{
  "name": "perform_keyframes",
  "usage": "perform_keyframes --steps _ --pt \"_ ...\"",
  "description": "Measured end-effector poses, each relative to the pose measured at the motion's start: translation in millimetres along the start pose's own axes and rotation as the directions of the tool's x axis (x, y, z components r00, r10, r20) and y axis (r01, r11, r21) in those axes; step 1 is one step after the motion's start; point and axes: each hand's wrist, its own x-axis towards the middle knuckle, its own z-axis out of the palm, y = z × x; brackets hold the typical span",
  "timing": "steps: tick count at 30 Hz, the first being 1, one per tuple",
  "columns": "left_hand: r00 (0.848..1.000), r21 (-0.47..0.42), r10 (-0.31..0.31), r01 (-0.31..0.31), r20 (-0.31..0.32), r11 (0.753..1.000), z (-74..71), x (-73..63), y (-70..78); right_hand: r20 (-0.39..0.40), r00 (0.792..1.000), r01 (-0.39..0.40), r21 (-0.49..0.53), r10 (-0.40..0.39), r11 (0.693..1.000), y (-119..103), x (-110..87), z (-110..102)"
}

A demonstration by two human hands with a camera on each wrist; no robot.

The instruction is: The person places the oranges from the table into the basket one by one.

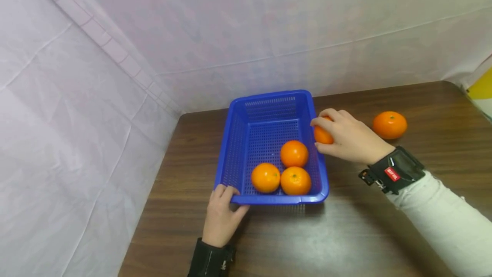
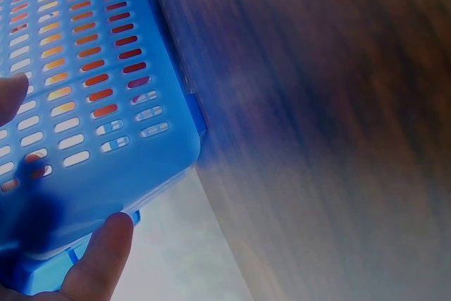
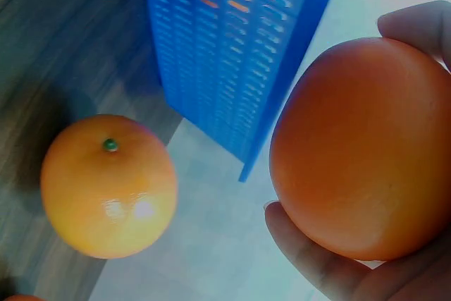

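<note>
My right hand point(image 1: 346, 136) holds an orange point(image 1: 323, 134) at the right rim of a blue plastic basket point(image 1: 318, 174). In the right wrist view the thumb and fingers curl round this orange point(image 3: 363, 149). My left hand point(image 1: 223, 215) grips the basket's near left corner, thumb and fingers over the rim; the left wrist view shows fingers against the slotted wall point(image 2: 162, 146). Inside the basket, towards its near right, lie three oranges: one farther back point(image 1: 294, 154), one at left point(image 1: 265, 178) and one at right point(image 1: 295, 181).
An orange point(image 1: 389, 125) lies on the brown wooden table point(image 1: 184, 157), right of my right hand. The right wrist view shows a stemmed orange point(image 3: 109, 188) outside the basket and part of another at the lower left corner. Pale cloth point(image 1: 276, 33) hangs behind and at left.
</note>
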Motion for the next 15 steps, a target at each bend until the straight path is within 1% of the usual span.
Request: perform_keyframes --steps 4,10,15 --pt "1.0 -0.003 -0.005 0.005 0.004 1.0 -0.1 0.1 0.2 0.011 1.0 0.003 -0.003 -0.003 1.0 -4.2 5.7 -1.4" --pt "1.0 0.001 -0.012 0.012 0.016 1.0 -0.5 0.3 0.4 -0.004 0.999 0.042 -0.002 -0.042 0.999 -13.0 17.2 -0.1" --pt "1.0 -0.004 -0.011 0.011 0.019 1.0 -0.5 0.2 0.2 0.003 0.998 0.058 0.01 -0.058 0.998 -22.5 28.1 1.1"
